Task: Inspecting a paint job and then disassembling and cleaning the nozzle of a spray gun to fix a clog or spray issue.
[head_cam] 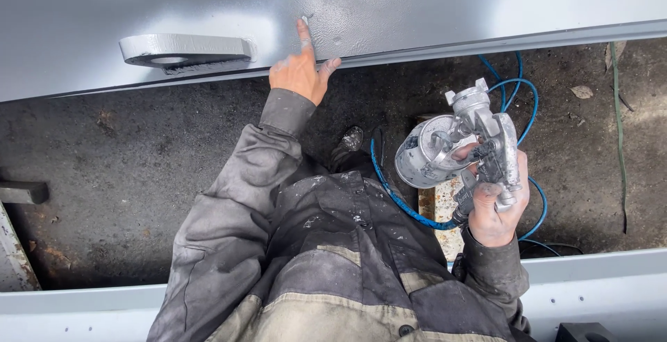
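Overhead, left hand (300, 72) touches grey panel (389, 1); right hand (497, 206) grips spray gun (458, 144).

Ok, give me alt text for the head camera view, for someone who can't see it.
A person's left hand presses a forefinger on a wet grey-painted metal panel, while the right hand holds a paint-coated spray gun fed by a blue hose. Dark ground lies below.
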